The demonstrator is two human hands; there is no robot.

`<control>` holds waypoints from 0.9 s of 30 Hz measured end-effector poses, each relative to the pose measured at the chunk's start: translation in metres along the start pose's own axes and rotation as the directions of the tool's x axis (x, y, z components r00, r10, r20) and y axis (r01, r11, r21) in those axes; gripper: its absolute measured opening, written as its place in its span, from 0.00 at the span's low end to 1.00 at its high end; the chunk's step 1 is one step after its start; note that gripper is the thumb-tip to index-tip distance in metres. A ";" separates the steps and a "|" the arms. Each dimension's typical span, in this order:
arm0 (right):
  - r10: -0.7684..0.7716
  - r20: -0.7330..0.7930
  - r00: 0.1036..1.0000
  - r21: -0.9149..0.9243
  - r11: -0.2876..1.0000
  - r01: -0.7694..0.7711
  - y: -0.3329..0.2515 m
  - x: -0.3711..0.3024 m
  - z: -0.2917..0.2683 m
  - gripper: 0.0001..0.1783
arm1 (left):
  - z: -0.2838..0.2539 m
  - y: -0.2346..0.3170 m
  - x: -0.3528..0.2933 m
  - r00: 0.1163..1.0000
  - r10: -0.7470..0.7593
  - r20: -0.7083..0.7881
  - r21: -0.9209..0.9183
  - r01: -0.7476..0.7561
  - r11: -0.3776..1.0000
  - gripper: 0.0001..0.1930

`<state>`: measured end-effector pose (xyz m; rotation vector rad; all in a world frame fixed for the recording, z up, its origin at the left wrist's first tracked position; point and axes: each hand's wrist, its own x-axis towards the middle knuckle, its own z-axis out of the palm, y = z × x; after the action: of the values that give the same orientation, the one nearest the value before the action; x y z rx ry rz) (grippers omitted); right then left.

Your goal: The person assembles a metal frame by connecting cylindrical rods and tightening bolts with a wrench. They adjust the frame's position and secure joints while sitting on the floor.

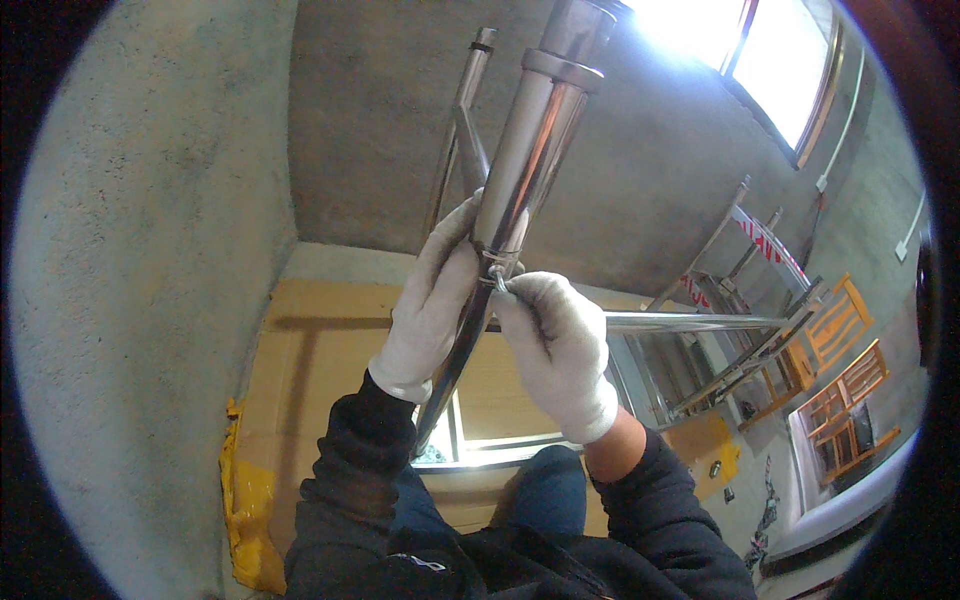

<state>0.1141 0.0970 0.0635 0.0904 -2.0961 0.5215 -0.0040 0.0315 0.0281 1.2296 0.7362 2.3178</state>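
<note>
A shiny metal post point(525, 165) rises in front of me, tilted away, with a collar near its top and a narrower dark tube point(458, 370) at its lower end. My left hand point(428, 310), in a white glove, is wrapped round the left side of the post. At the joint, a small bolt-like metal fitting point(499, 275) sticks out. My right hand point(556, 345), gloved too, pinches it between thumb and fingertips. Behind the post, a thinner metal tube point(472, 80) with a bracket stands upright. A horizontal metal tube point(695, 322) runs off to the right.
Cardboard point(330, 375) covers the floor, with yellow plastic point(245, 510) along its left edge. A concrete wall point(140, 250) stands close on the left. To the right are a metal frame point(745, 290), wooden chairs point(840, 325) and a bright window point(790, 75).
</note>
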 end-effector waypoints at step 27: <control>-0.226 0.824 0.519 -0.370 0.479 0.796 -0.033 0.093 -0.051 0.04 | 0.007 0.017 -0.002 0.998 0.001 -0.063 0.185 0.011 0.983 0.23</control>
<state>0.1112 0.1006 0.1744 0.5873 -2.6277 -0.9720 0.0014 0.0189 0.0409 1.2350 0.9951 2.3359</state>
